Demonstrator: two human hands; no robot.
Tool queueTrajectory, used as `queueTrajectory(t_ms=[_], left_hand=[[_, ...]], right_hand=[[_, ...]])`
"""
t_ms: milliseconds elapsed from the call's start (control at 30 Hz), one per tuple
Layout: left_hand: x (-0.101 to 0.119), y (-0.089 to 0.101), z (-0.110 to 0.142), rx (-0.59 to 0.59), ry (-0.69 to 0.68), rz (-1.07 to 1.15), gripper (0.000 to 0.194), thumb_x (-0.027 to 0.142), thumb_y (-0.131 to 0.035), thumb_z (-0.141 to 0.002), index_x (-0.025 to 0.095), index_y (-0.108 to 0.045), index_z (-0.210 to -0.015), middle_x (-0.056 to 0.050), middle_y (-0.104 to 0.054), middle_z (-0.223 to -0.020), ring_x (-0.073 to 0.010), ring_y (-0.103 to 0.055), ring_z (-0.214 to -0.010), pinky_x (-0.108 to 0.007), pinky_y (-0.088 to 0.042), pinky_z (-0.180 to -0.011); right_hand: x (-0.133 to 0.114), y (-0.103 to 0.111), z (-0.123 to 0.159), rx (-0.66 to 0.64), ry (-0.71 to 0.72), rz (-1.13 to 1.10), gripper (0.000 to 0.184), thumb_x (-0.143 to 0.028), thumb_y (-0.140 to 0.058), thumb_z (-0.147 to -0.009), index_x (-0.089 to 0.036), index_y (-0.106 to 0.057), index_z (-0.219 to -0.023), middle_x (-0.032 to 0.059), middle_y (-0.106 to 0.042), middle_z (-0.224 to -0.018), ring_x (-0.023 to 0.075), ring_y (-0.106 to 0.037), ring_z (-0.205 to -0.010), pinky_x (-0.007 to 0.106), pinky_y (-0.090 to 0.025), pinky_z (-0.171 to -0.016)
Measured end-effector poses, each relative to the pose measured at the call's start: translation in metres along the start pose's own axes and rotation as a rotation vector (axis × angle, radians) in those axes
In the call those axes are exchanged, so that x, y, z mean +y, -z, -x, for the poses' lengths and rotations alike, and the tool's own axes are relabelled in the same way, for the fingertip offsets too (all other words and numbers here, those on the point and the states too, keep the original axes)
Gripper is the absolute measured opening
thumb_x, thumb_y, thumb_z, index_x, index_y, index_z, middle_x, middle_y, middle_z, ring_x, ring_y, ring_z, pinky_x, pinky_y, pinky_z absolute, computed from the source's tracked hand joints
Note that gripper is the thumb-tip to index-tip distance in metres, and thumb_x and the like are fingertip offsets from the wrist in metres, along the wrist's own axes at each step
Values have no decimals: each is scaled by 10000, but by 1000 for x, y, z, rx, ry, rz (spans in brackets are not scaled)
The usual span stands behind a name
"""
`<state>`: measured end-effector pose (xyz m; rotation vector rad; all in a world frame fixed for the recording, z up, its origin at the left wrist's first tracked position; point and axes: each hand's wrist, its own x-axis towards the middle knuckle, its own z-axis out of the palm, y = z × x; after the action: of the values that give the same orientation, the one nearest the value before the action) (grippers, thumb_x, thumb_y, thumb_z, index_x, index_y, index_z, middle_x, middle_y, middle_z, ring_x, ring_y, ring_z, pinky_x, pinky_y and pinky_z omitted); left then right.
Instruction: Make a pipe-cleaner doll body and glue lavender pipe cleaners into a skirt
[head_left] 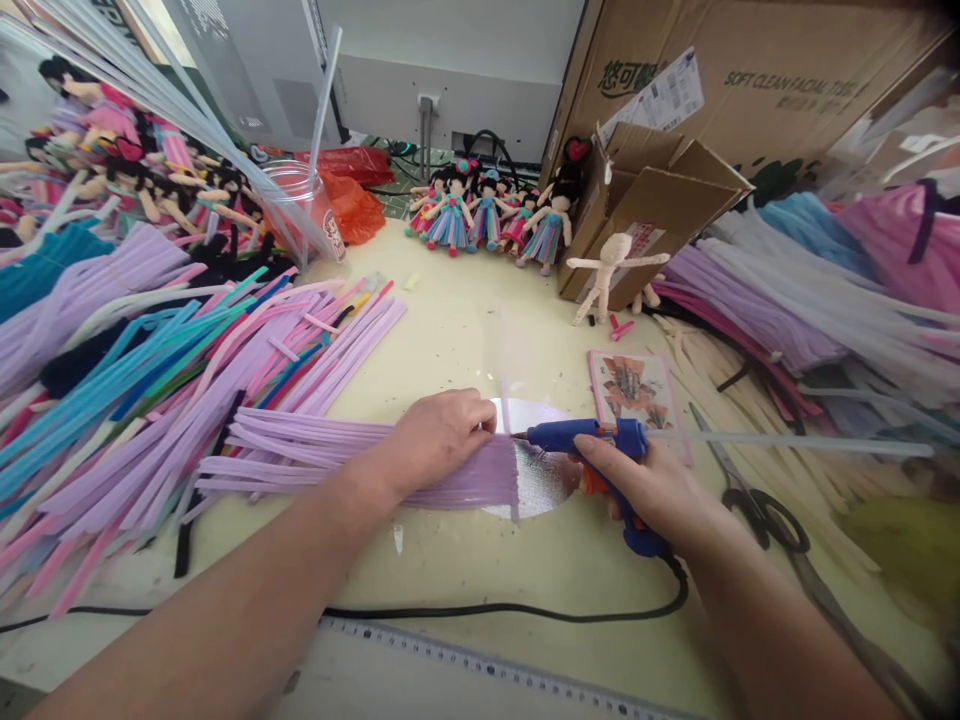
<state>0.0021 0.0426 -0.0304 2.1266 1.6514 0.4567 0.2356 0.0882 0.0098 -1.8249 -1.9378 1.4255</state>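
My right hand [652,490] is wrapped around a blue hot glue gun [574,436] with an orange trigger and a long clear glue stick [795,442] out of its back. The gun's tip meets the upper right end of a row of lilac pipe cleaners [472,480], laid side by side. Closed at the fingertips, my left hand [450,425] pinches that row near its top edge. One lilac strip [505,385] runs crosswise along the ends. Underneath lies a shiny silver round sheet [544,480], partly covered.
Loose coloured pipe cleaners [172,390] spread on the left. Small dolls [487,215], an open cardboard box [645,200] and a bare beige doll figure [611,265] stand behind. Scissors [750,490] lie right; a black cord [495,610] and a ruler [480,665] cross in front.
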Motion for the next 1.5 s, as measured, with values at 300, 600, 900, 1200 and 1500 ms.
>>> queueTrajectory(t_ms=[300,600,900,1200,1500], left_hand=[[0,0,1,0,6,-4,111,183,-532,-897,192,-628,-841,-1,-618,-872,-152,-565,-831,-275,-415,-744],[-1,0,1,12,-8,-6,106,178,-534,-892,190,-620,-832,-3,-612,-861,-151,-563,-823,-271,-415,-737],[-1,-1,1,12,-16,-11,110,185,-529,-896,193,-620,-835,-6,-616,-867,-155,-566,-827,-274,-418,-739],[0,0,0,0,-2,-12,113,187,-530,-899,191,-626,-840,-7,-615,-868,-153,-564,-823,-272,-418,-739],[0,0,0,8,-15,-17,101,191,-533,-898,189,-615,-839,-7,-612,-867,-156,-561,-831,-272,-419,-742]], right_hand=[[0,2,2,-6,-3,15,444,-575,-517,-809,-184,-590,-610,1,-583,-564,96,-531,-419,222,-424,-402],[2,1,1,-11,11,19,398,-554,-527,-812,-189,-581,-661,-7,-586,-568,96,-523,-414,225,-422,-401],[2,2,2,-10,7,20,407,-554,-527,-819,-186,-590,-657,9,-605,-600,98,-528,-424,229,-424,-410],[-1,5,5,-37,30,9,398,-543,-519,-829,-192,-566,-647,-11,-562,-561,98,-519,-417,224,-401,-393],[-3,5,6,-47,32,40,394,-549,-520,-823,-200,-562,-646,-34,-513,-494,100,-505,-402,225,-400,-394]])
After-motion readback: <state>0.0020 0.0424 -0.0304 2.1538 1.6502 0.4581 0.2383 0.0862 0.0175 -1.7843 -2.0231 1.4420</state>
